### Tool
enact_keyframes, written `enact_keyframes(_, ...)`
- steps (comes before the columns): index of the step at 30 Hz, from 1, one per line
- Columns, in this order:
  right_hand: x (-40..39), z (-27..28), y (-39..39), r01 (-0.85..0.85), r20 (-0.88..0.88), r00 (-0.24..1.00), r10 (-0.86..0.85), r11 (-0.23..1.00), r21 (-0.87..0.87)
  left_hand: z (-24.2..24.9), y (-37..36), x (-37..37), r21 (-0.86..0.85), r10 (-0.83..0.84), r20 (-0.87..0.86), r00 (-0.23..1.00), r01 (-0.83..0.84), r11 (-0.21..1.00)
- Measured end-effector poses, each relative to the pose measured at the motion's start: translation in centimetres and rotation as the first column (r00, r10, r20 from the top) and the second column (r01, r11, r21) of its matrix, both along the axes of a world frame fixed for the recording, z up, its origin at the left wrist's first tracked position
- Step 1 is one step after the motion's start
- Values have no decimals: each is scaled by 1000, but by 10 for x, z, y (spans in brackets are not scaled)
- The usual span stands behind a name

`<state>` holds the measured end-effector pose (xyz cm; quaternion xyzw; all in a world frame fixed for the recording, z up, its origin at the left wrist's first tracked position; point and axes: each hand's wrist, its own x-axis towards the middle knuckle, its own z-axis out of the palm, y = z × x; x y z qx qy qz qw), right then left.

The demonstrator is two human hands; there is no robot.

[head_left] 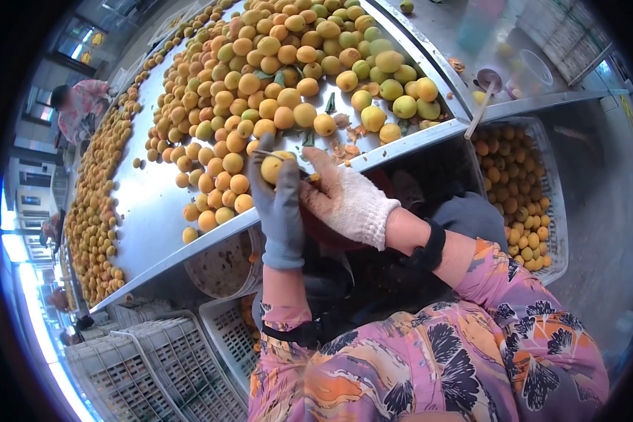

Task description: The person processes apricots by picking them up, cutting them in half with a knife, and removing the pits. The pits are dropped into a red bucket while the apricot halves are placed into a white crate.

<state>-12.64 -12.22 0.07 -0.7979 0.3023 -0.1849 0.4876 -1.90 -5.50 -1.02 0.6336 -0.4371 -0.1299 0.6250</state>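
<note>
My left hand [280, 200], in a grey glove, is closed around a yellow-orange apricot [277, 167] just over the front edge of the metal table. A thin dark strip crosses the top of this fruit. My right hand [344, 195], in a white knitted glove stained brown at the fingers, is closed right beside it. Between its thumb and fingers shows a small yellow and dark piece; I cannot tell what it is. Behind both hands lies a big heap of apricots [267, 70], yellow, orange and greenish. Torn peel scraps [348, 149] and green leaves [308, 138] lie near the fingers.
The sorting table [155, 257] has a raised metal rim. Below right stands a crate of apricots [557, 232]; a white bucket [221, 271] and grey plastic crates [141, 359] stand below left. A cup with a stick [489, 81] is at right. Another person [84, 105] works at far left.
</note>
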Motion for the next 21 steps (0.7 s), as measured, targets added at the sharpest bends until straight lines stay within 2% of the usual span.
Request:
enact_keyframes(3, -4, 7, 7, -61, 16, 998, 60, 996, 71, -3, 1, -1, -123, -65, -323, 944, 26, 992)
enact_keyframes(5, -8, 13, 12, -42, -88, 995, 46, 998, 54, 1, 1, -8, -126, -44, -388, 920, -6, 992)
enact_keyframes(6, -9, 18, 14, -50, -156, 986, 64, 994, 94, 7, 2, -13, -152, -90, -607, 790, -5, 988)
enact_keyframes(7, -8, 17, 15, -47, -156, 986, 62, 994, 97, 12, 3, -16, -175, -134, -785, 605, -9, 985)
enact_keyframes(8, -6, 13, 16, -21, -154, 987, 36, 995, 93, 13, 0, -18, -174, -141, -881, 452, -32, 984)
enact_keyframes(9, -4, 7, 17, 2, -151, 988, 11, 996, 91, 13, 1, -18, -171, -138, -881, 452, -32, 985)
enact_keyframes(10, -3, -2, 18, 16, -74, 997, -12, 998, 62, 14, 1, -17, -163, -155, -889, 430, 19, 987)
enact_keyframes(11, -5, 0, 16, 17, -74, 997, -12, 998, 63, 14, 2, -16, -156, -172, -897, 406, 72, 985)
enact_keyframes(12, -7, 4, 13, 16, -62, 998, -12, 999, 52, 7, 3, -9, -168, -208, -847, 489, 126, 978)
enact_keyframes(13, -9, 6, 11, 16, -50, 999, -14, 999, 40, 6, 2, -6, -169, -210, -847, 488, 128, 977)
enact_keyframes(15, -7, 4, 10, 34, 8, 999, -34, 999, -4, 6, 1, -5, -47, -95, -520, 849, 82, 995)
enact_keyframes(17, -6, 6, 10, 0, -36, 999, 1, 999, 45, 7, -1, -10, -81, -68, -538, 840, 29, 996)
enact_keyframes(18, -9, 16, 11, -22, -149, 988, 32, 998, 64, 10, 0, -11, -124, -107, -662, 742, 33, 992)
enact_keyframes(20, -9, 14, 13, -31, -172, 984, 43, 997, 72, 14, 0, -14, -163, -143, -844, 516, 5, 987)
enact_keyframes(21, -8, 13, 14, -44, -197, 979, 59, 996, 80, 16, 0, -14, -162, -141, -844, 517, 5, 987)
